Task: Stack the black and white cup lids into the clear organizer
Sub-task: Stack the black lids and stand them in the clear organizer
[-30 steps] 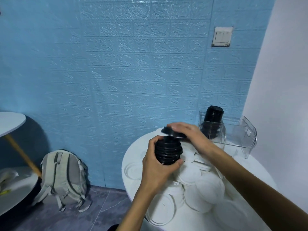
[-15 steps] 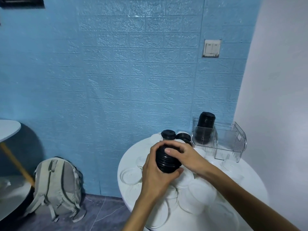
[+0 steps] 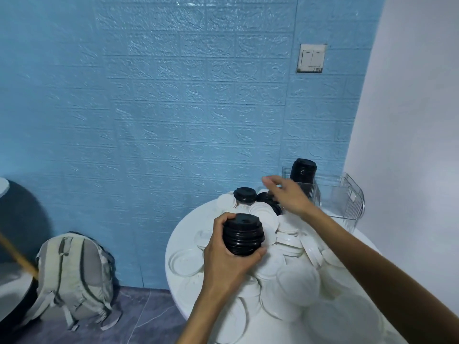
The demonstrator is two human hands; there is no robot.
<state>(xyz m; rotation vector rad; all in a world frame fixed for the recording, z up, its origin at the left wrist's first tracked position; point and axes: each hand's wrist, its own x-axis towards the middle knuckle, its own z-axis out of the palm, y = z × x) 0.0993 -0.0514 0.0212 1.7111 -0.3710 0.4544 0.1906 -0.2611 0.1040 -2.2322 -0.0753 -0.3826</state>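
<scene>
My left hand (image 3: 223,259) grips a stack of black lids (image 3: 243,234) above the round white table (image 3: 173,247). My right hand (image 3: 288,194) hovers with loosely spread fingers and holds nothing, over loose black lids (image 3: 244,194) at the table's far edge. A pile of white lids (image 3: 293,259) covers much of the tabletop. The clear organizer (image 3: 347,199) stands at the back right, with a tall stack of black lids (image 3: 303,171) in its left compartment.
A blue brick-pattern wall is behind the table, and a white wall runs close along the right. A grey backpack (image 3: 72,276) leans on the floor at the left, beside another table's edge and wooden leg (image 3: 17,256).
My right hand set a black lid on the held stack, then let go and moved back toward the far black lids. My left hand keeps its grip on the stack.
</scene>
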